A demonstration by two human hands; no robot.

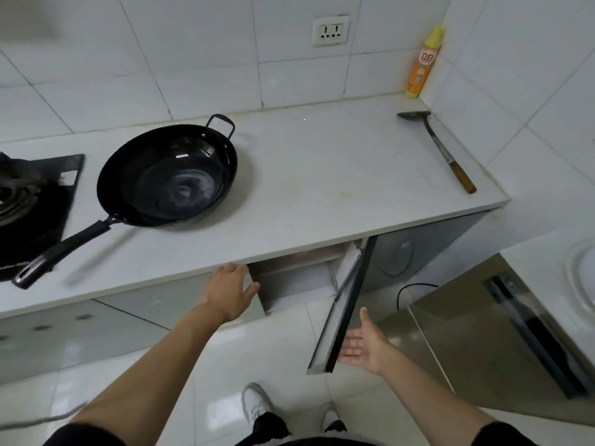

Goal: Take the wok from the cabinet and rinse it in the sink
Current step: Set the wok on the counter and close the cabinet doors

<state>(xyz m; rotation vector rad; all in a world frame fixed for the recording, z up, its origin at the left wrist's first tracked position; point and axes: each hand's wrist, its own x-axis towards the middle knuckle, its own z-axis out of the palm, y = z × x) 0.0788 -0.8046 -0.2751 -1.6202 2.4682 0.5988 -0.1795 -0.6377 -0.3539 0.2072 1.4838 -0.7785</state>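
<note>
Glossy floor (251,355) beneath white countertop (322,175)

Home kitchen: white tiled walls w/ a white wall socket (330,30), black gas hob (30,201) (left edge), pale stone countertop (322,175) over grey cabinet doors (341,304).

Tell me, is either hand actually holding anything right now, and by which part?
Nothing is held. The left hand reaches open toward the cabinet opening; the right hand lies open-palmed against the cabinet door. The wok sits untouched.
</note>
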